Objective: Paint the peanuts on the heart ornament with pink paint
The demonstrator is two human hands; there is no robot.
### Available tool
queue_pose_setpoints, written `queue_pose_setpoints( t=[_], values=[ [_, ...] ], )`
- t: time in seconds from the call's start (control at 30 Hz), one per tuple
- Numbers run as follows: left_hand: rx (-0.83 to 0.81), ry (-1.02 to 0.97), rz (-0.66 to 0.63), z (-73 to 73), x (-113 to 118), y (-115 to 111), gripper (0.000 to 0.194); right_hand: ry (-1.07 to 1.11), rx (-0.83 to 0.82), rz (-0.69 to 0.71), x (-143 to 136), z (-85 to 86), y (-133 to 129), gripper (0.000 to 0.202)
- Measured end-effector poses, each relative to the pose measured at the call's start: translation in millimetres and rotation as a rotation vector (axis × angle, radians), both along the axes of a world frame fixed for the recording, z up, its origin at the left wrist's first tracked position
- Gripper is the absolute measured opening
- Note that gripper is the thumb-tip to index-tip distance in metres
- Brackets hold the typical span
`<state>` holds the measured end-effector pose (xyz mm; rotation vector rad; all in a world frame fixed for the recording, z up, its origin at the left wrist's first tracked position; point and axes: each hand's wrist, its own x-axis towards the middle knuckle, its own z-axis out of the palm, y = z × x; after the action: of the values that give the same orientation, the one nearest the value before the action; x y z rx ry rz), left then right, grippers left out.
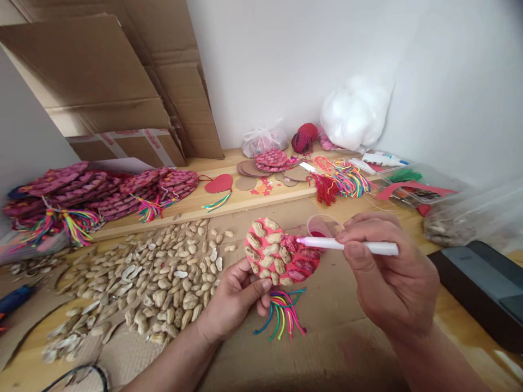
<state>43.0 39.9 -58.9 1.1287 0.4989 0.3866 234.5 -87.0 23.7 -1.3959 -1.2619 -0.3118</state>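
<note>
My left hand (241,291) pinches the lower edge of a red heart-shaped piece covered with peanut shells (270,249), a multicoloured tassel (285,313) hanging below it. The shells on its right side are dark pink; those on the left keep their natural tan. In my right hand (388,272) is a white paintbrush-like pen (347,245), its pink tip at the shells near the heart's upper right. Behind the pen stands a small clear cup (322,224) with red-pink liquid, partly hidden by the pen and hand.
Loose peanut shells (175,288) spread across the left of the cardboard (327,348). Finished pink hearts (61,188) pile on the raised wooden ledge at left. A plain red heart (218,183), yarn ball (304,137) and bag of white stuffing (355,114) lie behind. A dark box (486,288) stands right.
</note>
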Motion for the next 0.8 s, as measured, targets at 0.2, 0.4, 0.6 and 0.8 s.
queue_pose_setpoints(
  t=[0.2, 0.4, 0.6, 0.8],
  values=[
    [0.000, 0.001, 0.000, -1.8, 0.0, -0.3, 0.024, -0.009, 0.008, 0.005, -2.1, -0.4, 0.1, 0.016],
    [0.016, 0.017, 0.021, -0.5, 0.4, -0.8, 0.026, -0.014, 0.000, 0.005, -3.3, -1.5, -1.6, 0.016],
    [0.025, 0.034, 0.014, -0.7, 0.4, -0.9, 0.027, -0.009, 0.008, 0.006, -3.9, -1.7, -1.7, 0.017],
    [0.031, 0.032, 0.019, -0.9, 0.6, -0.3, 0.026, 0.012, -0.016, 0.013, -4.2, -3.0, -1.9, 0.018]
  ],
)
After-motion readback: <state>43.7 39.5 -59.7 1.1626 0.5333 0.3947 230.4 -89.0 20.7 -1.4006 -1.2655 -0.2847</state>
